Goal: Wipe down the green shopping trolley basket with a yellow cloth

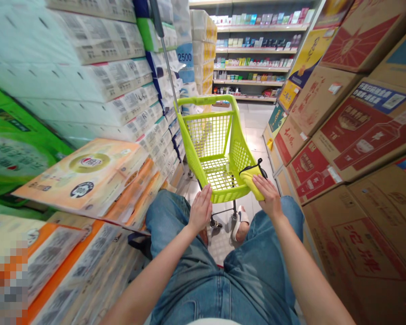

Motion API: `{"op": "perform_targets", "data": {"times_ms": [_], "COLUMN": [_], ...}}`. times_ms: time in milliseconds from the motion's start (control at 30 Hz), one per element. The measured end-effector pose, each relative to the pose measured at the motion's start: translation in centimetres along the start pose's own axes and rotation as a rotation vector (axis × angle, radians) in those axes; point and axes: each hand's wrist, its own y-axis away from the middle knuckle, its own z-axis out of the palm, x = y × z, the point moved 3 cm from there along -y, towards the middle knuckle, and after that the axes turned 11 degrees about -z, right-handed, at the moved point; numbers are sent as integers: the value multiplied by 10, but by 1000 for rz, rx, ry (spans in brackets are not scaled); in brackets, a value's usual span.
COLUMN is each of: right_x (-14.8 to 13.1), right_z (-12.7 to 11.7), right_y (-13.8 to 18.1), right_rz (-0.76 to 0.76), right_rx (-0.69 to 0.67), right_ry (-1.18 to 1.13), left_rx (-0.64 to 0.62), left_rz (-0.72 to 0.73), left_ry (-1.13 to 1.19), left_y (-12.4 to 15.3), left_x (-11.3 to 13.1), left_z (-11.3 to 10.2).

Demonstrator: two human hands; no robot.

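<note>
From my remote seat, I have the yellow cloth (247, 178) under the right hand (269, 195), lying over the right rim of the green cart (226, 196), near the corner closest to the knees (291, 214). That hand grasps the cloth, fingers laid along it; a black-edged end stands up beside the rim. The left hand (200, 208) rests on the near rim with fingers straight and together, and I cannot tell whether its thumb hooks round behind. To work the cloth well here, I judge the pressure should be even, with the fabric folded over the lip so both faces get contact, and the left hand should brace the cart, since its wheels (215, 223) may roll. Loose cloth could snag in the mesh, so I would keep it gathered. The cart is an open basket, and pale floor (255, 135) shows through its holes; a long rod (169, 67) rises from its far left corner. On my right, stacked cartons (368, 124) look shut, so their contents are hidden. On my left stand wrapped packs (118, 72), and ahead shelves (260, 28) carry small boxes (237, 19).
</note>
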Motion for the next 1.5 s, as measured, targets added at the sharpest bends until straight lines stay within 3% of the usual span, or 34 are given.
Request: {"op": "perform_targets", "data": {"times_ms": [100,233,400,500,600,733,933,1033,1133,1267,1500], "right_x": [-3,-45,-117,-140,-137,-102,-20,-2,-11,-51,-134], "right_z": [4,22,51,59,56,39,4,-1,5,23,55], "right_y": [0,-6,-29,-43,-48,-33,-5,-1,-4,-15,-50], "right_rz": [87,236,180,141,50,-99,30,78,136,243,132], "right_rx": [62,189,109,62,23,-28,31,26,69,127,-3], "right_ry": [16,83,7,-38,-50,-31,48,42,60,114,-52], "left_rx": [10,19,12,9,5,-3,2,14,18,20,2], "left_rz": [1,5,-2,1,4,5,12,6,-1,0,7], "left_ry": [5,2,16,15,10,3,6,13,17,12,8], "left_y": [0,1,2,2,2,1,0,0,1,2,2], "left_x": [-1,-2,-3,-3,-3,-3,-2,-2,-2,-3,-4], "left_z": [1,3,4,3,2,1,2,2,3,4,3]}}
